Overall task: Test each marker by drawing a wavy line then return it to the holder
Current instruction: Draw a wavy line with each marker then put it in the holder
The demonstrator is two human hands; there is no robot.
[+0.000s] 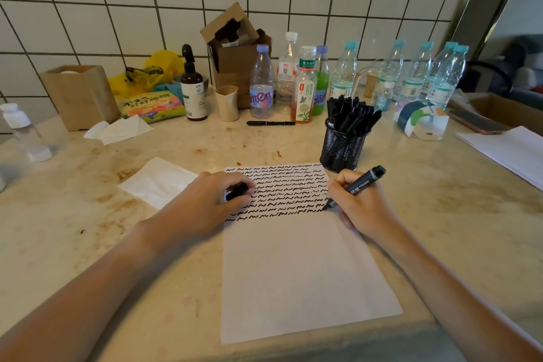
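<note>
A white sheet of paper (299, 267) lies on the counter, its upper part filled with rows of black wavy lines. My right hand (357, 206) grips a black permanent marker (363, 182) with its tip touching the paper at the right end of a lower row. My left hand (211, 200) rests on the sheet's left edge and holds a black marker cap (236, 191) in its curled fingers. A black mesh holder (342, 147) full of black markers (351, 113) stands just beyond the paper's top right corner.
One loose black marker (270, 123) lies near the bottles. Several plastic bottles (346, 73) line the tiled wall, beside a cardboard box (235, 50), a cup (226, 103), a wooden box (79, 95) and tissues (158, 181). More paper (511, 150) lies at the right.
</note>
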